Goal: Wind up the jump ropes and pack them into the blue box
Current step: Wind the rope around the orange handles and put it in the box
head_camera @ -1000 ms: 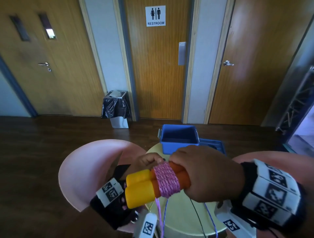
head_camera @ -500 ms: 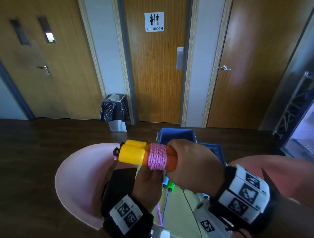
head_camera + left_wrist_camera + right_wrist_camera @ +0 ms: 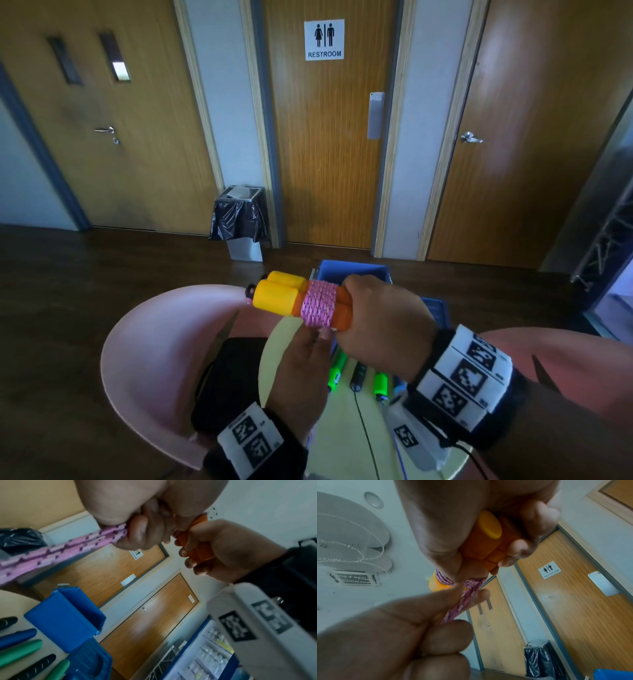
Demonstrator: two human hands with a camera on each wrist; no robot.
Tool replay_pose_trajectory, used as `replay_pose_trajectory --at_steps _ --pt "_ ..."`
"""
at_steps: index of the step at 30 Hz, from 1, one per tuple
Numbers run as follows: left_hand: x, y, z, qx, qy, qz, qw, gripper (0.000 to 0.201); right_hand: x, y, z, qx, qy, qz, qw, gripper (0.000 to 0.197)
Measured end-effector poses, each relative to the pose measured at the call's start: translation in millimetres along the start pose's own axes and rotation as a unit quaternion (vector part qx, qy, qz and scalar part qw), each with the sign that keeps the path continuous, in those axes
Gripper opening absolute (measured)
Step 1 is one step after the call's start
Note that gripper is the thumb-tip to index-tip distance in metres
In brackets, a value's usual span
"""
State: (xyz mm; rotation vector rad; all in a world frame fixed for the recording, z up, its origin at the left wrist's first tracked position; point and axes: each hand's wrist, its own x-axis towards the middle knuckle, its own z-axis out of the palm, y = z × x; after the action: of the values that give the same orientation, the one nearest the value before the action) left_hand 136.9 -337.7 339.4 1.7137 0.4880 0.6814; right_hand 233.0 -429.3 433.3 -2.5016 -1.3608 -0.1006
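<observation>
My right hand [image 3: 380, 318] grips two orange-and-yellow jump-rope handles [image 3: 284, 296] held side by side, level, above the small round table [image 3: 342, 442]. Pink patterned rope [image 3: 318, 303] is wound in a band round their middle. Just under the band, my left hand [image 3: 305, 363] pinches the doubled pink rope [image 3: 464, 600] between thumb and fingers; the rope [image 3: 56, 549] runs taut from the fingers in the left wrist view. The open blue box [image 3: 352, 269] stands on the table behind the handles, partly hidden by them.
Green, black and blue jump-rope handles [image 3: 337, 368] lie on the table below my hands. The blue lid [image 3: 89, 660] lies beside the box [image 3: 63, 619]. Pink chairs [image 3: 161, 359] flank the table, a black bag [image 3: 229, 380] on the left one. A bin [image 3: 239, 219] stands by the restroom door.
Both hands have lifted the handle bundle up towards the box. My left hand has come round from behind the handles to below them, still pulling the pink rope round the band.
</observation>
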Motion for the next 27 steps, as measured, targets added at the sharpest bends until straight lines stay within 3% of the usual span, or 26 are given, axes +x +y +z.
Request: replay_pose_trajectory --at_steps 8,11,14,17,19,21,24,27 --pt "-9 -1 55 0.014 -0.039 -0.007 0.999 0.035 5 68 2 -0.044 -0.027 -0.004 0.999 0.031" --pt "-16 1 69 0.109 -0.096 0.006 0.989 0.032 6 96 14 -0.085 -0.052 -0.001 0.995 0.03" --pt "-14 0 77 0.249 -0.148 0.038 0.956 0.027 -4 116 39 -0.125 -0.096 -0.013 0.987 0.024" --pt "-6 3 79 0.394 -0.169 0.117 0.896 0.023 -20 130 57 -0.158 -0.156 -0.045 0.974 0.023" --pt "1 7 81 0.456 -0.194 0.129 0.859 0.014 -32 137 61 -0.166 -0.2 -0.076 0.963 0.021" --pt "7 11 83 0.474 -0.225 0.127 0.842 0.016 -43 139 59 -0.178 -0.227 -0.128 0.949 0.021" --pt "12 14 89 0.451 -0.272 0.125 0.841 0.021 -55 143 44 -0.189 -0.238 -0.181 0.935 0.017" --pt "18 15 94 0.393 -0.303 0.105 0.862 0.024 -61 152 26 -0.173 -0.243 -0.216 0.93 0.011"
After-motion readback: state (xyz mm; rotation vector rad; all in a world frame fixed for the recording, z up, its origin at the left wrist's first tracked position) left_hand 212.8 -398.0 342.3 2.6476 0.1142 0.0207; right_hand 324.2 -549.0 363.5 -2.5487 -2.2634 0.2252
